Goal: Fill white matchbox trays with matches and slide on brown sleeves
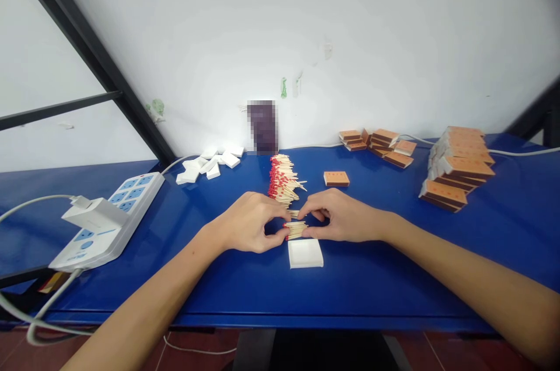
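A small row of matches lies on the blue table between my two hands, red heads to the left. My left hand closes thumb and fingers at the head side. On the bare-stick side, my right hand has its thumb and fingertips against the matches. Just in front of them is a white matchbox tray, open side up. Behind my fingers stretches a long heap of loose matches, heads also to the left. One orange-brown matchbox lies beyond my right hand.
Several white matchbox trays are piled at the back left. Matchboxes lie loosely at the back and in a stack on the right. A power strip with a plugged-in white charger and cables occupies the left side.
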A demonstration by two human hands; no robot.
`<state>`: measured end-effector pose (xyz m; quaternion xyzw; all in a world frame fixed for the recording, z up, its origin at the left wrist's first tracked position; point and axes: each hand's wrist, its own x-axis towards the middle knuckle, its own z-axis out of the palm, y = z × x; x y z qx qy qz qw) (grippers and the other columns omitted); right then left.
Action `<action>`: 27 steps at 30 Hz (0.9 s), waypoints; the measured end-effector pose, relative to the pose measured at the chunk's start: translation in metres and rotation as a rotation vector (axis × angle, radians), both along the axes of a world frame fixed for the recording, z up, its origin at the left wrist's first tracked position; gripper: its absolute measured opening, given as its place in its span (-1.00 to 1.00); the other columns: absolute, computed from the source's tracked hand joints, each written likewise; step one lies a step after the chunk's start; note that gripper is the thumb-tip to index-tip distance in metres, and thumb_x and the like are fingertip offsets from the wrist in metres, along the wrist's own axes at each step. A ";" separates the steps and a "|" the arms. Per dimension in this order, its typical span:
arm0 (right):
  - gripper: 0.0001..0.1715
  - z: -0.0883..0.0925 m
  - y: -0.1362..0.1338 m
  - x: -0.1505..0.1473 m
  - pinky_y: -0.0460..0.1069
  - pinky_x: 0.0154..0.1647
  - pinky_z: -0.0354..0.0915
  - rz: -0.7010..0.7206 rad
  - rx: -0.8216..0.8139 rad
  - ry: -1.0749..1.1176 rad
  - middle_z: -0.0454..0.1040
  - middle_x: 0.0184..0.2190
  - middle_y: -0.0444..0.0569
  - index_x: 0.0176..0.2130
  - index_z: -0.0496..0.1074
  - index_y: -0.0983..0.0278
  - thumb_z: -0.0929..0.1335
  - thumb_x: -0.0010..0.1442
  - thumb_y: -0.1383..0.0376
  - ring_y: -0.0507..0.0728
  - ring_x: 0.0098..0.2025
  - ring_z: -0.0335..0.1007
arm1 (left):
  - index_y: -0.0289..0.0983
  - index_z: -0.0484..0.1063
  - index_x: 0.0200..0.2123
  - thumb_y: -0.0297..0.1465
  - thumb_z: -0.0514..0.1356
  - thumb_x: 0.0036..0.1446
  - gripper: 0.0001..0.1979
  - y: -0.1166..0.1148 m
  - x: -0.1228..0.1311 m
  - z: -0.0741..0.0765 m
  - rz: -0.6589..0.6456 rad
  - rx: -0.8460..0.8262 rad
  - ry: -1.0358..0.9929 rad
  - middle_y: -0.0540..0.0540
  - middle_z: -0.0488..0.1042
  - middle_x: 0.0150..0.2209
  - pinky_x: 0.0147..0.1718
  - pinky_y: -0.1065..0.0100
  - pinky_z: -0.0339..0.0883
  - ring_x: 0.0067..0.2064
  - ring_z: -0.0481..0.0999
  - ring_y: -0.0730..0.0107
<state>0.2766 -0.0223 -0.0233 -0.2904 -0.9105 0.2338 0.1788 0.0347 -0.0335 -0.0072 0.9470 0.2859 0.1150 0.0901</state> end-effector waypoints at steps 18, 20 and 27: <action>-0.76 -0.002 0.002 -0.003 -0.11 -0.52 0.06 -0.039 -0.057 0.010 0.27 -0.57 -0.21 -0.29 0.58 0.28 0.45 0.16 0.15 -0.04 -0.55 0.15 | -0.25 0.55 -0.32 -0.22 0.19 0.21 -0.76 0.001 0.000 -0.001 -0.001 0.029 0.086 -0.02 0.52 -0.44 -0.44 0.35 0.14 -0.45 0.45 0.38; -0.76 -0.002 0.002 -0.003 -0.11 -0.53 0.05 -0.041 -0.066 0.014 0.27 -0.57 -0.21 -0.30 0.58 0.29 0.45 0.15 0.14 -0.04 -0.55 0.15 | -0.25 0.55 -0.30 -0.23 0.20 0.20 -0.78 0.001 0.000 -0.001 0.009 0.023 0.083 -0.02 0.54 -0.43 -0.43 0.36 0.15 -0.44 0.46 0.38; -0.79 -0.001 0.001 -0.005 -0.11 -0.52 0.05 -0.060 -0.076 0.029 0.28 -0.57 -0.20 -0.33 0.58 0.29 0.45 0.16 0.18 -0.05 -0.55 0.14 | -0.23 0.55 -0.30 -0.31 0.19 0.20 -0.84 0.000 0.002 -0.001 0.027 0.011 0.077 0.00 0.54 -0.42 -0.40 0.39 0.19 -0.42 0.47 0.40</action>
